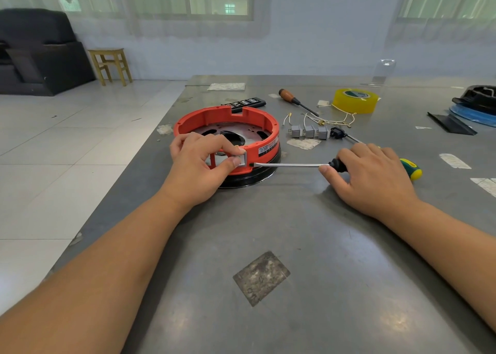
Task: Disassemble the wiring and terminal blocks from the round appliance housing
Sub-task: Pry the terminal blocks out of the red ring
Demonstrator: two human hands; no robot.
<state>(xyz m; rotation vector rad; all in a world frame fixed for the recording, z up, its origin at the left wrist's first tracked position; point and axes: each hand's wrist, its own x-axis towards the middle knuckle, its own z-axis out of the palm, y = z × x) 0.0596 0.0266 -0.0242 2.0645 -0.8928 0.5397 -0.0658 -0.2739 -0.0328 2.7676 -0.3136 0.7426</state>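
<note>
L hand [198, 163] pinches grey block [243, 158] on housing [228, 128] near wall, steadying it; R hand [373, 173] grip round screwdriver [295, 165], tip at block to pry. Housing mid-table [308, 246].

A yellow tape roll [355, 100] sits on the desk [308, 233]; left of it lies a wooden-handled screwdriver [295, 101], farther left a black remote [245, 103].
</note>
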